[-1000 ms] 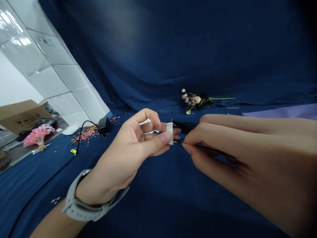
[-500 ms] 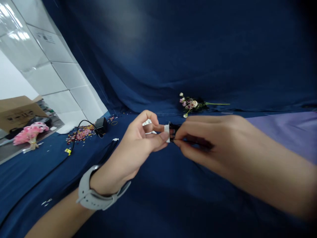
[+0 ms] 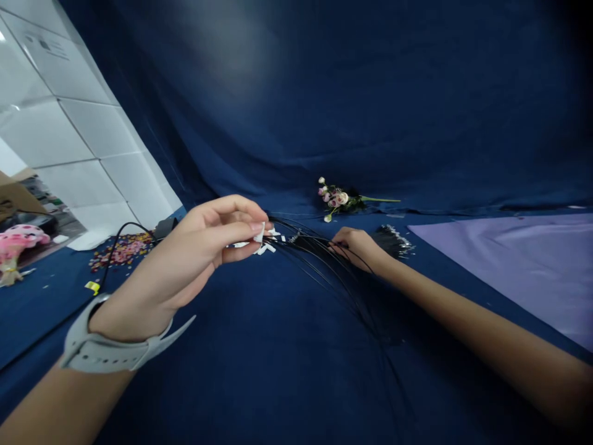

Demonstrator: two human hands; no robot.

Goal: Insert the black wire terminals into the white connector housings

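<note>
Your left hand (image 3: 204, 247): pinching white connector (image 3: 260, 233), left of flower sprig (image 3: 341, 198) | your right hand (image 3: 356, 246): at black wires (image 3: 315, 245), nearer you than flower sprig, grip unclear

I note a flower sprig (image 3: 341, 198) lying before the blue backdrop (image 3: 352, 93), purple cloth (image 3: 514, 266) at right, multicoloured bits (image 3: 121, 251) near a black adapter (image 3: 164, 228) at left.

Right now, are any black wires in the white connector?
Apparently in: black wires extend from the white connector pinched by the left hand; how deeply, I cannot tell.
</note>
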